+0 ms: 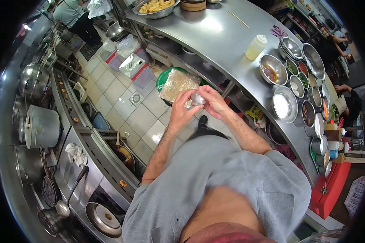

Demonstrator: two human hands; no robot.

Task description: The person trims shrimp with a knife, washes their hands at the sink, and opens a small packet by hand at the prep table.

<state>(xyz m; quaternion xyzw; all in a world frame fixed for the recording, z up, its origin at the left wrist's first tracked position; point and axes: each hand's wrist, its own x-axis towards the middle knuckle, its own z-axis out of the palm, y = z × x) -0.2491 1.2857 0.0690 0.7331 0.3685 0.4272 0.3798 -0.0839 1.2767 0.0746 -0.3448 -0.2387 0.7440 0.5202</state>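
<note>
In front of my body, my left hand (183, 106) and my right hand (214, 102) meet, with bent fingers closed on a small whitish crumpled thing (197, 99). It looks like thin plastic or paper, but the fingers partly cover it and its exact kind is unclear. Below the hands, a flattened piece of cardboard (177, 83) lies on a round green lid (163, 77) near the floor.
A steel counter (215, 36) curves along the right, bearing a squeeze bottle (256, 47), several metal bowls (285, 104) and a bowl of yellow chunks (155, 7). Leftward are a large pot (42, 126), a ladle (63, 208) and a frying pan (104, 220). Another person (74, 18) stands far left.
</note>
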